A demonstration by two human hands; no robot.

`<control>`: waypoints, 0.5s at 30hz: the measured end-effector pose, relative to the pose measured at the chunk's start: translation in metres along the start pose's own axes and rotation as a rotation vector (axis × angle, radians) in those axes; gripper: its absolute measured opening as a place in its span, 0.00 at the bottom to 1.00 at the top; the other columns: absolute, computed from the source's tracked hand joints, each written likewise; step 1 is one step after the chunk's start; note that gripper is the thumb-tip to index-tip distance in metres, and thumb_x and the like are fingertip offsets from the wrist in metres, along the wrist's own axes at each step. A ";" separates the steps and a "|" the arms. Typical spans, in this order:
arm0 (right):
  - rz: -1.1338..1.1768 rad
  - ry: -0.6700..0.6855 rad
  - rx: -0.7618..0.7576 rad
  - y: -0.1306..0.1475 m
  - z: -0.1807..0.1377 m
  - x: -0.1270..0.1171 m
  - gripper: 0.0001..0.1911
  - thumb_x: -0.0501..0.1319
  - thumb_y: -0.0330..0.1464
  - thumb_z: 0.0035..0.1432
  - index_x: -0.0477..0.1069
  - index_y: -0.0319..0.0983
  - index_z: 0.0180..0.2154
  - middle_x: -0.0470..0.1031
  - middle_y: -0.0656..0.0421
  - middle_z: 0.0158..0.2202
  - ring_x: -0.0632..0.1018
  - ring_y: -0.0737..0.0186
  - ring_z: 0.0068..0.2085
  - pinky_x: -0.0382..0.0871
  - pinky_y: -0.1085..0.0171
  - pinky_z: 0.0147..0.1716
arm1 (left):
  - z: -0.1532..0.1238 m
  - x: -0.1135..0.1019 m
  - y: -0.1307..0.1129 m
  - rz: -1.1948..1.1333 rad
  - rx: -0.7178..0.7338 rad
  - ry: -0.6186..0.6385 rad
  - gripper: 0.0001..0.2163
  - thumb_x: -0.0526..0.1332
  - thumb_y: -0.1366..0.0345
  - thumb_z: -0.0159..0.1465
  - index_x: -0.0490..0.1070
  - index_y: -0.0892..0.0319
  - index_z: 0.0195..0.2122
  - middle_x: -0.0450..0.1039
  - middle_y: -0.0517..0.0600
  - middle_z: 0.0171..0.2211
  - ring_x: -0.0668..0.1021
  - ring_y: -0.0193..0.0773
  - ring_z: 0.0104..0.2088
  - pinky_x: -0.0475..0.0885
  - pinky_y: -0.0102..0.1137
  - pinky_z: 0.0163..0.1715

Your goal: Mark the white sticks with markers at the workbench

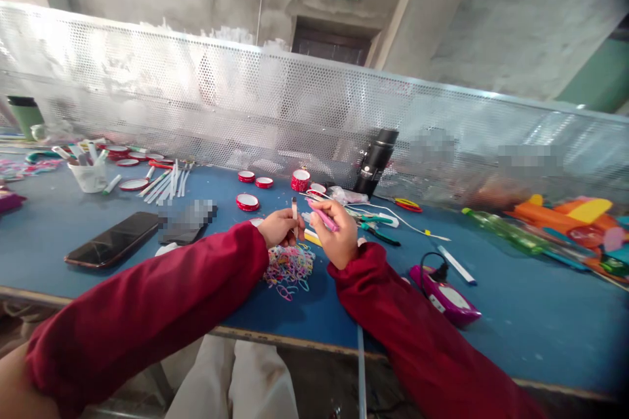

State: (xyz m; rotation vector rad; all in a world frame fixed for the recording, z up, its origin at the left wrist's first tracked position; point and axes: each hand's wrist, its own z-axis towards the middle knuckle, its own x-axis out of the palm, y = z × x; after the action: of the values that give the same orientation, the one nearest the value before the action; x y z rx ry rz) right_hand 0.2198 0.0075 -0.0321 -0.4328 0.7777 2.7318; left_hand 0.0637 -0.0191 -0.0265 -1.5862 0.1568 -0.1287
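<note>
Pinching, left hand point(278, 229): my fingertips press together on a slim white stick point(295, 211) with a dark tip, nearly upright at the centre of the frame.
Gripping, right hand point(341, 232): my thumb and fingers are clamped on a pink pen-like tool point(325, 216), tilted so its far end points up and left, near the stick.
Sleeves point(162, 314): two, dark red, one slanting in from the lower left, the other from the lower right.
Rubber bands point(289, 270): one tangled, many-coloured heap, past counting, just below my hands on the blue table point(525, 314).
Red rolls point(247, 201): five near the centre, above my hands; more crowd together on the left, too overlapped for me to count.
Phones point(115, 240): two, dark, left of centre, the farther one partly blurred.
White cup point(88, 179): one, at the left, holding several marker pens point(93, 152).
Green tumbler point(25, 119): one, dark-topped, upper left; I cannot see inside.
Purple power strip point(457, 309): one, lower right, with one black plug point(439, 272) in it.
</note>
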 end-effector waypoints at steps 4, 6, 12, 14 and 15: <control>0.099 -0.046 0.072 0.002 -0.001 0.001 0.06 0.58 0.36 0.60 0.67 0.42 0.38 0.75 0.61 0.26 0.77 0.63 0.26 0.71 0.64 0.27 | -0.001 -0.001 -0.002 0.020 0.028 -0.005 0.06 0.49 0.74 0.61 0.63 0.60 0.30 0.71 0.45 0.21 0.68 0.27 0.13 0.56 0.22 0.12; 0.124 -0.053 0.083 0.002 0.000 0.001 0.07 0.57 0.38 0.61 0.66 0.42 0.37 0.74 0.62 0.24 0.76 0.64 0.25 0.70 0.65 0.26 | -0.001 -0.003 -0.003 0.038 0.051 -0.031 0.07 0.48 0.72 0.62 0.63 0.60 0.30 0.71 0.46 0.21 0.68 0.27 0.13 0.56 0.22 0.12; 0.139 0.001 0.117 -0.007 0.002 0.003 0.14 0.51 0.44 0.64 0.69 0.43 0.41 0.73 0.63 0.22 0.74 0.66 0.22 0.70 0.65 0.26 | 0.003 -0.012 -0.002 0.042 0.126 -0.136 0.11 0.47 0.64 0.67 0.63 0.60 0.29 0.70 0.46 0.19 0.67 0.26 0.13 0.56 0.22 0.11; 0.121 0.028 0.123 -0.011 0.001 0.005 0.15 0.50 0.44 0.64 0.69 0.43 0.41 0.74 0.63 0.22 0.74 0.66 0.22 0.70 0.65 0.27 | 0.005 -0.014 -0.001 0.025 0.163 -0.195 0.12 0.48 0.63 0.67 0.63 0.60 0.28 0.70 0.46 0.19 0.66 0.26 0.12 0.55 0.22 0.11; 0.103 0.042 0.120 -0.012 0.001 0.005 0.15 0.50 0.44 0.64 0.69 0.43 0.41 0.73 0.63 0.22 0.74 0.66 0.22 0.70 0.65 0.27 | 0.006 -0.015 -0.001 0.006 0.176 -0.225 0.13 0.48 0.62 0.67 0.63 0.60 0.28 0.70 0.46 0.19 0.66 0.26 0.12 0.55 0.22 0.12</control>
State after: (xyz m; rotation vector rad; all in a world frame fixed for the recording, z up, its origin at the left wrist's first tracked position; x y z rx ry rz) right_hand 0.2189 0.0192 -0.0386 -0.4364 0.9945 2.7592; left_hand 0.0500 -0.0108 -0.0253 -1.4129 -0.0250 0.0407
